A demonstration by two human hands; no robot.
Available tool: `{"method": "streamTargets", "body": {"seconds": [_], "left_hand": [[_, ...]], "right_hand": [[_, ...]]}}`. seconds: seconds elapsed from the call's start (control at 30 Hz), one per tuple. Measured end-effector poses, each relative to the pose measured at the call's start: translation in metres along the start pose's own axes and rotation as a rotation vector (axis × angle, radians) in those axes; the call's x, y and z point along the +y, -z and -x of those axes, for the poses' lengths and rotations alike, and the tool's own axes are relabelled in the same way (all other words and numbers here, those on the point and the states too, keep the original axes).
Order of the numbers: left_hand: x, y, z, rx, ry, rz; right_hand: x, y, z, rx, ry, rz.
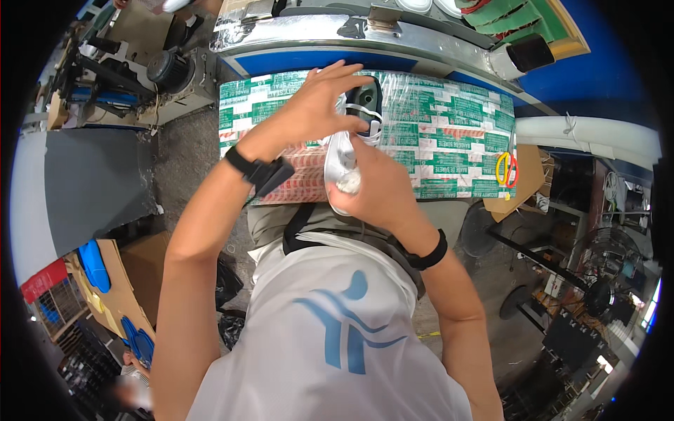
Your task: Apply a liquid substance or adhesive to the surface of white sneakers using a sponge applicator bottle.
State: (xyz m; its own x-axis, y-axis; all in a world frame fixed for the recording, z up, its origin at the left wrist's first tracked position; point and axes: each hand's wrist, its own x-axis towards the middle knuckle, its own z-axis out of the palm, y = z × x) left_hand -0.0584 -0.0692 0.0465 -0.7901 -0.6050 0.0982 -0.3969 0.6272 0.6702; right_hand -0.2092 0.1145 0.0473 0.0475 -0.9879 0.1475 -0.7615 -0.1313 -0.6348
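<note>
A white and dark shoe (343, 156) with white laces lies on a tape-covered work surface (442, 126), its toe toward me and its dark opening at the far end. My right hand (385, 184) is closed round the toe half, with the thumb over the side near the laces. Over the shoe's left side, my left hand (319, 105) has its fingers spread. Its thumb tip rests by the laces and its index finger reaches to the dark collar. Part of the shoe is hidden under both hands.
Scissors (503, 170) with yellow and red handles lie at the surface's right end. Behind runs a metal rail (302, 41) with a blue edge. A white tube (590, 132) sits at right, above cardboard (523, 189). A grey panel (98, 186) stands at left.
</note>
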Motion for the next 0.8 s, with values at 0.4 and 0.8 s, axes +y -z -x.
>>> {"method": "streamTargets", "body": {"seconds": [0.4, 0.8], "left_hand": [[0.001, 0.004, -0.026, -0.148, 0.172, -0.044], [0.001, -0.016, -0.019, -0.116, 0.089, 0.094]], "right_hand": [[-0.067, -0.039, 0.031, -0.405, -0.049, -0.402], [0.039, 0.017, 0.03, 0.118, -0.125, -0.222]]}}
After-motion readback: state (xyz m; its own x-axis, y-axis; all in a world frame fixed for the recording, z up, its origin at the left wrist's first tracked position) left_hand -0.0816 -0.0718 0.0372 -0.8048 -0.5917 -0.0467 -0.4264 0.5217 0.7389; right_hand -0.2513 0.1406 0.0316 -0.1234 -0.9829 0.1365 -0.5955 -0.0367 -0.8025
